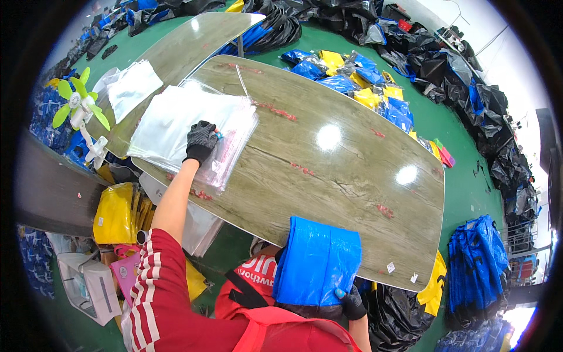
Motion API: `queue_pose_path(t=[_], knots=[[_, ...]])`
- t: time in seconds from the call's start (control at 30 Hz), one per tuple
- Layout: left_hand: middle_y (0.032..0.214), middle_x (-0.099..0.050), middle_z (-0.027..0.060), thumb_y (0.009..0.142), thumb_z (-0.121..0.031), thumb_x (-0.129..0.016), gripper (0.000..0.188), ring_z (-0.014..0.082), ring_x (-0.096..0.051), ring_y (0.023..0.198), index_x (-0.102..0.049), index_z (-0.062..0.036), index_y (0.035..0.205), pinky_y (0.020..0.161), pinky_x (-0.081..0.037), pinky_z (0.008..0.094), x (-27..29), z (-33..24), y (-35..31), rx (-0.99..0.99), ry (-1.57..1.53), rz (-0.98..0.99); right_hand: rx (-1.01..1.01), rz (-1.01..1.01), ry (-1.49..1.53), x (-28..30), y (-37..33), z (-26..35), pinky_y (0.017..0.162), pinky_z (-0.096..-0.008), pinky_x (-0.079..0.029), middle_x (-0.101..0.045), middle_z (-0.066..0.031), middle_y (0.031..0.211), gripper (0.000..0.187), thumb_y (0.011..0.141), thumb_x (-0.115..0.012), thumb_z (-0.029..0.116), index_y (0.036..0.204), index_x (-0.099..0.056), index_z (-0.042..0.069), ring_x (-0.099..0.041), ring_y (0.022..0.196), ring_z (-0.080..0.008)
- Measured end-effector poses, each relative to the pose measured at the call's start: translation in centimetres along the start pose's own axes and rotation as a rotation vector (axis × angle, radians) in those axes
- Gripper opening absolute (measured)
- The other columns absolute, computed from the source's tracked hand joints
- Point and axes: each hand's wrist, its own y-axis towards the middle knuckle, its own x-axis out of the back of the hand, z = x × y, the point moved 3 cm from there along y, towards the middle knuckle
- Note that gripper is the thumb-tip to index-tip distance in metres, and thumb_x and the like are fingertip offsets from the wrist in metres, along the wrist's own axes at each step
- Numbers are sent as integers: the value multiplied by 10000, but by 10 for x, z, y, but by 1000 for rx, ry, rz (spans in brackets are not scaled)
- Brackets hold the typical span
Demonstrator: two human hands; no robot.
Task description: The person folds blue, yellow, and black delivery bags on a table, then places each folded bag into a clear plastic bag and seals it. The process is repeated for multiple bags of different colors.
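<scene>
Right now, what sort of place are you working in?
Likely a packing workshop or small warehouse. A stack of clear plastic bags lies on the wood-grain table under the gloved left hand, the right hand holds a folded blue bag, and heaps of black bags cover the green floor.

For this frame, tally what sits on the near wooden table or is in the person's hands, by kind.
Stack of clear plastic bags, under the gloved left hand: 1
Folded blue bag, held at the table edge by the gloved right hand: 1
Black work gloves, one on each hand: 2
Total: 4
</scene>
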Motion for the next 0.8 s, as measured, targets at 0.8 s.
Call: queue_pose_path(t=[0.8], knots=[[982, -609, 148, 835, -96, -632, 116, 300, -587, 868, -551, -15, 852, 784, -474, 378, 4, -321, -80, -319, -1045, 737, 42, -56, -180, -3, -29, 82, 980, -376, -444, -540, -145, 1302, 761, 780, -767, 262, 1376, -399, -35, -567, 1106, -233]])
